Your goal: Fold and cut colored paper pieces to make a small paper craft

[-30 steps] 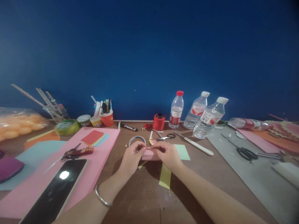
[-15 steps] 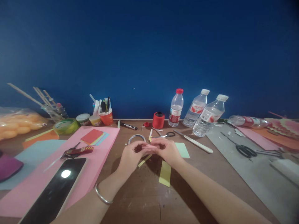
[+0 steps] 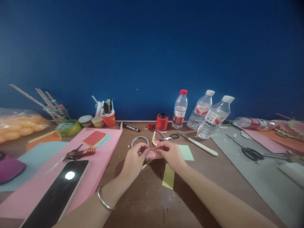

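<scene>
A small piece of pink paper (image 3: 154, 154) is pinched at its upper edge between my left hand (image 3: 136, 160) and my right hand (image 3: 172, 156), above the middle of the brown table. Both hands have thumb and fingertips pressed together on it. Below my right hand a yellow-green paper strip (image 3: 168, 177) lies on the table, with a mint green sheet (image 3: 186, 152) to its right. Just beyond the hands are scissors with black handles (image 3: 174, 136), a roll of tape (image 3: 140, 138) and small paper scraps (image 3: 155, 142).
A phone (image 3: 57, 190) rests on pink sheets (image 3: 102, 153) at left. Behind stand a red cup of pens (image 3: 109, 119), a red spool (image 3: 161, 122) and bottles (image 3: 179, 110). A white-handled knife (image 3: 203, 147) lies right of centre, near a grey sheet (image 3: 239, 167).
The fingers of both hands have shifted on the pink paper, and more of its face now shows below the fingertips. The whole view has moved slightly.
</scene>
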A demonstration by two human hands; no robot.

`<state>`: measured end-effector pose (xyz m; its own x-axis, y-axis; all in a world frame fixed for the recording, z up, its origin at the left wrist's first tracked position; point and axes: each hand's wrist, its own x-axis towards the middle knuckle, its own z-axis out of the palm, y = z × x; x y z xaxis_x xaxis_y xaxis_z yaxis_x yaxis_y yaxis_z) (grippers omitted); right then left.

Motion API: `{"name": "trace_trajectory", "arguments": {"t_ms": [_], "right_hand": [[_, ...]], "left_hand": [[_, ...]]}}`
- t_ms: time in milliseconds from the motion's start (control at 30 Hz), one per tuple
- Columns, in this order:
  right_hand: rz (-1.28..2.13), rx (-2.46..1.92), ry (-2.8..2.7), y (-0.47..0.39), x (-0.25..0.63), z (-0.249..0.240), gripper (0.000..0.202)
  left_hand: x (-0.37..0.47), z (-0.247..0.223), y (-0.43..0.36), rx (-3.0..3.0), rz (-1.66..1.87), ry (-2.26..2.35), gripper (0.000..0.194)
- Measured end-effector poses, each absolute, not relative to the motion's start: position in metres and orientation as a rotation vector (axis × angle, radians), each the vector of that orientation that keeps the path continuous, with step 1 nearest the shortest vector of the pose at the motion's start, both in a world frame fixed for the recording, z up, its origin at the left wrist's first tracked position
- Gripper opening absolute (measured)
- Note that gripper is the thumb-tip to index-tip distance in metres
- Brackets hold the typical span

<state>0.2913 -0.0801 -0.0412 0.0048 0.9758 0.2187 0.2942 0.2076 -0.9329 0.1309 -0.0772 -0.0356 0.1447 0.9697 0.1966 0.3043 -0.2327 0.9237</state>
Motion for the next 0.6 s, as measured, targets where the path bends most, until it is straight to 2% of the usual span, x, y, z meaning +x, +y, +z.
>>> {"name": "trace_trajectory", "arguments": {"t_ms": [533, 600], "right_hand": [[0.810, -1.151, -1.618, -0.0762, 0.2999, -0.0374, 0.013], [0.810, -1.141, -1.628, -0.0754, 0.2999, -0.0382, 0.015]], "left_hand": [[0.1317, -0.0318, -0.0755, 1.508, 1.108, 1.144, 0.007], [0.1330, -0.0315, -0.0762, 1.477, 1.098, 1.117, 0.013]]}}
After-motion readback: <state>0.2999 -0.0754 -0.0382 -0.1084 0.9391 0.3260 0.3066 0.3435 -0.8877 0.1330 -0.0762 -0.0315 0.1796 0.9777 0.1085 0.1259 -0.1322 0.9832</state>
